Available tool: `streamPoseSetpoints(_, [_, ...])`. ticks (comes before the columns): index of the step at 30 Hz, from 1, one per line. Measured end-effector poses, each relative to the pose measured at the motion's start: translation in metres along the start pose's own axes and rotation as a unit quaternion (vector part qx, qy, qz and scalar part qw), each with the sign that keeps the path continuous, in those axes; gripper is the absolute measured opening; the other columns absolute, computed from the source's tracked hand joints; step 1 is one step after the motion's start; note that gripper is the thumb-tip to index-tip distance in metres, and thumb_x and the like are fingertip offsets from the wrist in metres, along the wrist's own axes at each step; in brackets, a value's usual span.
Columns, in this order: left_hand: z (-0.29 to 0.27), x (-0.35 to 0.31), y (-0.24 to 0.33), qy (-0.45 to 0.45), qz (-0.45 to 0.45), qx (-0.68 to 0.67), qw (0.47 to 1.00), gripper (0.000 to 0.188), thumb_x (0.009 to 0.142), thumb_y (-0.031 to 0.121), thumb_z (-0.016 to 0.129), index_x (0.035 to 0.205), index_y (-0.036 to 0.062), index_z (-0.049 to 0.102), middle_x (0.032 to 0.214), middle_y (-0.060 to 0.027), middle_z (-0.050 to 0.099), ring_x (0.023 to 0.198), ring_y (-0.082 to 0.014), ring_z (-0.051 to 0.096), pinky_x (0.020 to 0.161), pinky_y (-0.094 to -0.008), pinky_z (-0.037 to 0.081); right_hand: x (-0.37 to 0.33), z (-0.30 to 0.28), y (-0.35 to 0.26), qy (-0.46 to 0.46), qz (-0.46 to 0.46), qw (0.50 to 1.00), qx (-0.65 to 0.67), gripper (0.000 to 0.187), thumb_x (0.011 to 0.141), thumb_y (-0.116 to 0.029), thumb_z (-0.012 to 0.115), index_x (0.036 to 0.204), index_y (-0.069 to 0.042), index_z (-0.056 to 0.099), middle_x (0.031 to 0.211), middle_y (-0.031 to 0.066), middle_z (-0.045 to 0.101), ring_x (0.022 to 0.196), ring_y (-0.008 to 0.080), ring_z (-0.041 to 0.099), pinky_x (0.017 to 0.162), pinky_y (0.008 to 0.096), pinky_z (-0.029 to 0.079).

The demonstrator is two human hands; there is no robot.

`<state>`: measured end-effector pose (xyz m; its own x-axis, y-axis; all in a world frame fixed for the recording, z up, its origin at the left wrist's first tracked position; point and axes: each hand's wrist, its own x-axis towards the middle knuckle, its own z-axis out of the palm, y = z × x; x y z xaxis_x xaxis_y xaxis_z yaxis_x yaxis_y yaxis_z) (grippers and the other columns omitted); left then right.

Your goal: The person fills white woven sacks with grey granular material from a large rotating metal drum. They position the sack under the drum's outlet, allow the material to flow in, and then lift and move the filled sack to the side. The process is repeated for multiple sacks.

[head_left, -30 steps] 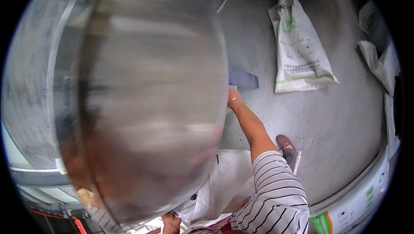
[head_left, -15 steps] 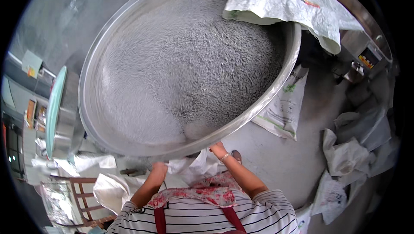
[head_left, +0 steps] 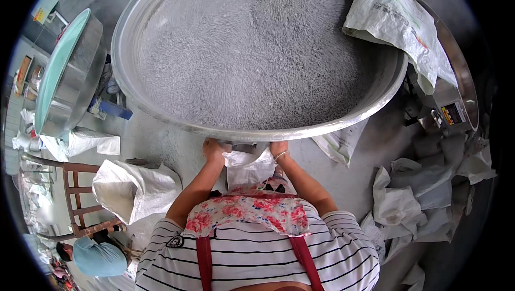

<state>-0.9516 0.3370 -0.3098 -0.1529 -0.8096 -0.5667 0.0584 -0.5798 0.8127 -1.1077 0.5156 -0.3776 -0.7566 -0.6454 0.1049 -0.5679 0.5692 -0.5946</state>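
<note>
A large round metal tub [head_left: 161, 120] fills the upper middle, holding a heap of small grey pellets [head_left: 241, 49]. Just under its near rim, a white woven sack [head_left: 251, 173] hangs between my hands beneath a grey metal spout [head_left: 244, 148]. My left hand [head_left: 214, 150] is closed at the sack's upper left edge. At the upper right edge of the sack, my right hand [head_left: 278, 150] is closed too, a bracelet on its wrist. The fingertips of both hands are partly hidden by the tub's rim.
Another white sack [head_left: 399, 23] drapes over the tub's right rim. A second metal tub with a green lid [head_left: 61, 71] stands left. An opened sack [head_left: 137, 189] sits beside a wooden chair [head_left: 78, 194]; a person in blue [head_left: 99, 257] is behind it. Crumpled sacks [head_left: 399, 200] lie right.
My view has shifted, so the tub appears higher and farther right. My hands have come up with the white sack's mouth stretched between them under the spout.
</note>
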Motion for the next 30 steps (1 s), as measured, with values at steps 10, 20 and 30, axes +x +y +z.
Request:
streamPoseSetpoints(10, [-0.031,0.042,-0.016,0.062,0.028,0.045,0.997,0.051,0.080,0.028,0.057,0.111,-0.0108,0.047,0.103,-0.0188,0.055,0.089,-0.0236,0.054,0.074,-0.0344,0.043,-0.009,0.005,-0.002,0.005,0.130,0.987,0.094,0.017,0.079,-0.006,0.050,0.090,0.004,0.058,0.092,0.0155,0.062,0.087,0.0256,0.058,0.076,0.0318,0.043])
streamPoseSetpoints(20, [-0.044,0.021,0.020,-0.015,-0.068,-0.084,0.994,0.045,0.083,0.029,0.053,0.113,-0.0046,0.046,0.107,-0.0157,0.053,0.089,-0.0250,0.055,0.071,-0.0373,0.046,-0.013,-0.014,-0.035,0.062,0.250,0.948,0.188,0.022,0.075,-0.012,0.053,0.083,0.007,0.059,0.081,0.0219,0.061,0.079,0.0314,0.059,0.068,0.0360,0.044])
streamPoseSetpoints(30, [-0.033,0.014,0.079,-0.115,-0.078,-0.104,0.985,0.045,0.085,0.033,0.051,0.111,-0.0034,0.047,0.102,-0.0118,0.054,0.087,-0.0225,0.055,0.076,-0.0356,0.045,-0.012,-0.023,-0.042,0.113,0.229,0.955,0.150,0.025,0.071,-0.013,0.052,0.074,0.012,0.056,0.064,0.0218,0.057,0.059,0.0297,0.057,0.054,0.0394,0.043])
